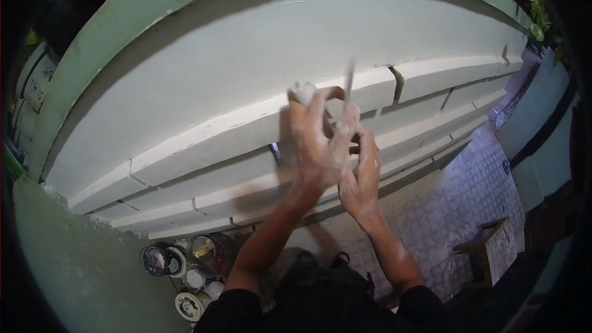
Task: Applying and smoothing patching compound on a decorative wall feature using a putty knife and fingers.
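Both my hands are raised close together in front of a white wall (246, 49) with stepped ledges. Fingers of my left hand (313, 148) curl around a pale lump of putty (304, 92). My right hand (361, 179) is closed on a thin, blurred blade seen edge-on, which looks like a putty knife (349, 80); its handle is hidden by the fingers. The blade points up, beside the putty. White smears cover my fingers. Just right of the hands, a dark vertical groove (397, 84) cuts the upper ledge (216, 132).
Several paint cans and jars (209, 253) stand on the floor at lower left. A wooden stool (496, 250) is on the patterned tiles (425, 222) at lower right. Green trim (154, 3) edges the wall, with plants (536, 12) beyond the upper right corner.
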Demonstrator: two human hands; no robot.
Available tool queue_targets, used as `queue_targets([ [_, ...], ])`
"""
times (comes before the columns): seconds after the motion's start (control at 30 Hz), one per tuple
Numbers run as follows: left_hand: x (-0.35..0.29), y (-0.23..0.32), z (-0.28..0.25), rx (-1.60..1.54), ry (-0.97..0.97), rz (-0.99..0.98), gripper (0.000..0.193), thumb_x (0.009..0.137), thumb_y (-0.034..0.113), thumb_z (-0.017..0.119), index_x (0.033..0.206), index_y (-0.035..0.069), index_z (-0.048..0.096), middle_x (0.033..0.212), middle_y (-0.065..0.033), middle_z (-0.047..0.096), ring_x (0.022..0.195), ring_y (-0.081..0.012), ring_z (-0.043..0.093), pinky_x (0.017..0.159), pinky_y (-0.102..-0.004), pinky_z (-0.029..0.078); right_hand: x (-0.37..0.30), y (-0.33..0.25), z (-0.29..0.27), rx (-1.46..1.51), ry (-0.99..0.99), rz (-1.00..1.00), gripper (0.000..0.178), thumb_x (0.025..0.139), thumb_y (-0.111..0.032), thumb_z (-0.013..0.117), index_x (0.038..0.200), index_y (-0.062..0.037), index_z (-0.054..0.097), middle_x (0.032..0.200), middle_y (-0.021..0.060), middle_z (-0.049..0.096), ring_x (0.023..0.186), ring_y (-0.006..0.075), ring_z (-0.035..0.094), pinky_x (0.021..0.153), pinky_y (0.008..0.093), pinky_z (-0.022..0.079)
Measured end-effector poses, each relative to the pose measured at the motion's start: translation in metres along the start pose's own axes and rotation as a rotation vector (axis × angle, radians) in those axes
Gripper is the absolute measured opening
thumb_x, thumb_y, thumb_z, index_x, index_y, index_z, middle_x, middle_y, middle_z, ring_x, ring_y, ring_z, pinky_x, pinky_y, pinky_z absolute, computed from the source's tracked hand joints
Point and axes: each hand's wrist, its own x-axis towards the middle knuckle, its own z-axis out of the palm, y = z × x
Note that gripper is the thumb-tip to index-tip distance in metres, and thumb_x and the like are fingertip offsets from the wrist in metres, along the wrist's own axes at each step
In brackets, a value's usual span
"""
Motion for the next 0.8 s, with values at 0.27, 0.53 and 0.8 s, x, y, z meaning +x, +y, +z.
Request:
queue_targets([
  [0.27,0.046,-0.011,-0.029,0.476,-0.229,0.200,0.055,0.087,-0.006,0.062,0.138,0.015,0.057,0.111,-0.0131,0.054,0.079,-0.0242,0.059,0.071,-0.0384,0.052,0.049,0.021,0.003,-0.172,0.277,-0.015,0.050,0.100,-0.014,0.057,0.145,-0.0009,0.041,0.109,0.0198,0.061,0.093,0.0257,0.063,0.080,0.0366,0.051],
  [0.53,0.063,-0.001,-0.019,0.792,-0.573,0.470,0.081,0.083,-0.005,0.058,0.154,0.028,0.037,0.160,-0.0179,0.028,0.078,-0.0272,0.069,0.064,-0.0381,0.059,0.059,0.044,0.030,-0.259,0.247,-0.170,0.036,0.089,-0.004,0.064,0.124,-0.0041,0.064,0.100,0.0178,0.055,0.086,0.0325,0.060,0.075,0.0433,0.050],
  [0.8,0.082,-0.010,-0.020,0.881,-0.632,0.407,0.081,0.084,0.000,0.057,0.156,0.022,0.029,0.157,-0.0167,0.034,0.079,-0.0319,0.070,0.065,-0.0406,0.058,0.066,0.037,0.036,-0.204,0.259,-0.116,0.038,0.089,-0.004,0.063,0.127,-0.0039,0.063,0.098,0.0175,0.055,0.085,0.0323,0.059,0.074,0.0423,0.049],
])
